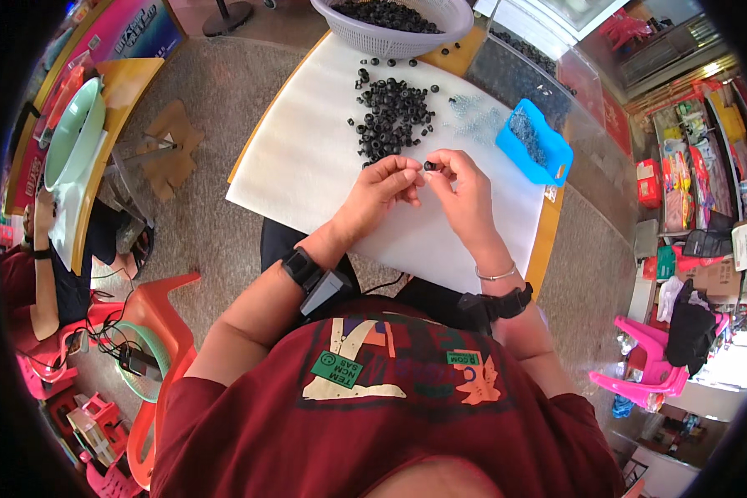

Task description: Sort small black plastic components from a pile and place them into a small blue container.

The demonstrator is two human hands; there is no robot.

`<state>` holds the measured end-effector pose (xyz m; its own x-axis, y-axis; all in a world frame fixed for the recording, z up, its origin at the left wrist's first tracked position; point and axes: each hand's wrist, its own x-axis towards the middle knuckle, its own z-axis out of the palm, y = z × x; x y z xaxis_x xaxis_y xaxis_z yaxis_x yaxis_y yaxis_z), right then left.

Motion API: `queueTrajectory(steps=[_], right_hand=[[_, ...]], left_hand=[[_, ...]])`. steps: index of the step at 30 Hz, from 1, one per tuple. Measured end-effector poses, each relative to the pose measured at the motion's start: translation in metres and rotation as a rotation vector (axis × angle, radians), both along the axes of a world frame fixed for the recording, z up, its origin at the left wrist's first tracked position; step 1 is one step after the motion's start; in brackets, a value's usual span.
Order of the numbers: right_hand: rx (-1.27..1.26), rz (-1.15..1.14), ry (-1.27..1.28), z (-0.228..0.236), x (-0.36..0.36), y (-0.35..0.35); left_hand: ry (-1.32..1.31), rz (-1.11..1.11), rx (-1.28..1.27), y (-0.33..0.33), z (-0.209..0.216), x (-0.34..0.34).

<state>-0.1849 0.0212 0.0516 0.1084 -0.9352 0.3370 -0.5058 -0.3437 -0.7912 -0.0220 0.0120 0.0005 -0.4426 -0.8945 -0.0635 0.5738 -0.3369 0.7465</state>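
My right hand (pixel 465 195) pinches a small black cap-like part (pixel 430 166) between thumb and fingertips, above the white-covered table (pixel 299 166). Close beside it, my left hand (pixel 382 192) has its thumb and forefinger pressed together. Whatever those fingertips hold is too small to make out. Just beyond both hands lies a loose pile of small black parts (pixel 393 112), some round and some ring-shaped. To its right, small clear pieces (pixel 473 116) are scattered on the white surface. A blue tray (pixel 556 153) at the right table edge contains more small clear-looking pieces.
A lilac basket (pixel 349 33) full of black parts stands at the table's far edge. Beyond the blue tray is a clear-walled bin (pixel 506 79). At left, another person's hand (pixel 41 212) is near a green basin (pixel 79 133). An orange chair (pixel 162 324) stands at lower left.
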Motion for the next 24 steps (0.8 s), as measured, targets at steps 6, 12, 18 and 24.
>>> queueTrajectory(steps=[6, 12, 18, 24], right_hand=[[-0.105, 0.034, 0.102, 0.0, 0.009, 0.016], [0.027, -0.041, -0.081, -0.003, 0.013, 0.023], [-0.355, -0.042, 0.183, -0.013, 0.007, 0.019], [-0.348, -0.014, 0.224, -0.009, -0.002, 0.023]], left_hand=[[-0.044, -0.035, -0.064, -0.001, -0.007, 0.003], [-0.009, -0.031, -0.025, 0.003, 0.002, 0.003], [-0.026, -0.034, 0.002, 0.0, -0.003, 0.003], [0.014, 0.001, -0.012, 0.002, -0.003, 0.004]])
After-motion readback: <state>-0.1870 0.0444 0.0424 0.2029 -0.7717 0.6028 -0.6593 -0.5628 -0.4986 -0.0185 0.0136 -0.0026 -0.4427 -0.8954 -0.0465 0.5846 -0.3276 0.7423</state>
